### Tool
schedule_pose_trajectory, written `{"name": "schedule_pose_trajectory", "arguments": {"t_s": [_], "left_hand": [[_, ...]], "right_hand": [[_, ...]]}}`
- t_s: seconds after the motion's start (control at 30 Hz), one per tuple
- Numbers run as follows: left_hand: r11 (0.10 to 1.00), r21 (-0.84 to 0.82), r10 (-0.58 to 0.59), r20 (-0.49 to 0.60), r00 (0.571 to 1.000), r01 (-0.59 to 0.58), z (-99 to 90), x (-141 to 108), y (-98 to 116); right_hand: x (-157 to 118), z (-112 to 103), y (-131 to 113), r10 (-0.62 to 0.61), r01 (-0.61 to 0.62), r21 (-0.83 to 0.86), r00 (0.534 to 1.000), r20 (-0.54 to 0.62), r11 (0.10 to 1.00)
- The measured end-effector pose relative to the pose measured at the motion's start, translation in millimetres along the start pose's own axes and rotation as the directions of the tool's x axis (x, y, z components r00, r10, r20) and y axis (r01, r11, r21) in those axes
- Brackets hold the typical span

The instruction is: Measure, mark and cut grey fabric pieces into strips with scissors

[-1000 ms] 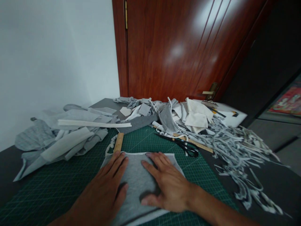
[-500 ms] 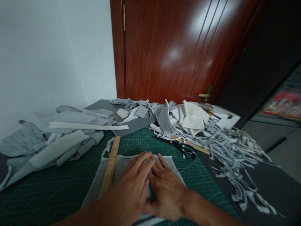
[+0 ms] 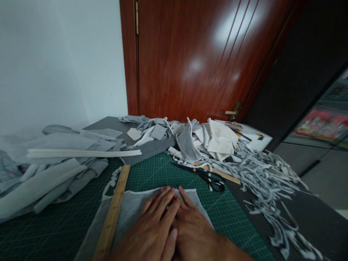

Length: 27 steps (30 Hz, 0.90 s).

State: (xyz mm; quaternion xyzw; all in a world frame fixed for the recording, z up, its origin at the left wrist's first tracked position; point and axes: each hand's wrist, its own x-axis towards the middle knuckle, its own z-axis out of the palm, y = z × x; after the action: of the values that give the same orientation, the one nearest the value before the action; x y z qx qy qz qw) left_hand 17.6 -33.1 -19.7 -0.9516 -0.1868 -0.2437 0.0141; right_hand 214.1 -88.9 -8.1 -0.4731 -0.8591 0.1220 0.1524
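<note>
A grey cloth [image 3: 130, 206] lies flat on the green cutting mat [image 3: 152, 168]. My left hand [image 3: 154, 224] rests palm down on the cloth with its fingers stretched forward. Beside it, my right hand [image 3: 194, 228] presses on the cloth too, its fingers extended and touching the left ones. Neither hand appears to hold anything, though the palms are hidden. Along the cloth's left side lies a wooden ruler [image 3: 112, 214], left of my left hand. Black scissors [image 3: 208, 175] rest beyond my right hand, beside another wooden ruler [image 3: 228, 176].
Grey fabric pieces [image 3: 62, 174] are heaped on the left, with a long white strip [image 3: 84, 153] on top. White and grey scraps [image 3: 220, 139] pile up at the back. Thin grey strips [image 3: 263, 181] spread along the right. Behind the table stand a wooden door [image 3: 179, 61] and a wall.
Both hands sit lower in the view, the left hand closer against the right. The whole scene has shifted slightly left, with the mat and cloth lower in view.
</note>
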Motion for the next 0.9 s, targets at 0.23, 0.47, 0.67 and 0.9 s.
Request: {"name": "schedule_pose_trajectory", "arguments": {"t_s": [0.23,0.47,0.67,0.9], "left_hand": [[0.995,0.072,0.07,-0.032,0.997,-0.068,-8.5,-9,-13],[0.991,0.081,0.108,-0.03,0.994,-0.106,-9.8,-17,-20],[0.995,0.084,0.051,-0.013,0.999,-0.049,-11.2,-20,-16],[0.989,-0.143,-0.024,0.143,0.989,0.045,-17.7,8,-10]], "right_hand": [[12,35,4,-0.014,-0.006,-0.216,0.996,-0.09,0.976],[1,27,6,-0.068,0.051,-0.144,0.991,-0.116,0.988],[-22,0,3,0.039,-0.043,-0.021,0.985,-0.166,0.999],[-18,4,0,0.177,-0.182,-0.043,0.978,-0.11,0.982]]}}
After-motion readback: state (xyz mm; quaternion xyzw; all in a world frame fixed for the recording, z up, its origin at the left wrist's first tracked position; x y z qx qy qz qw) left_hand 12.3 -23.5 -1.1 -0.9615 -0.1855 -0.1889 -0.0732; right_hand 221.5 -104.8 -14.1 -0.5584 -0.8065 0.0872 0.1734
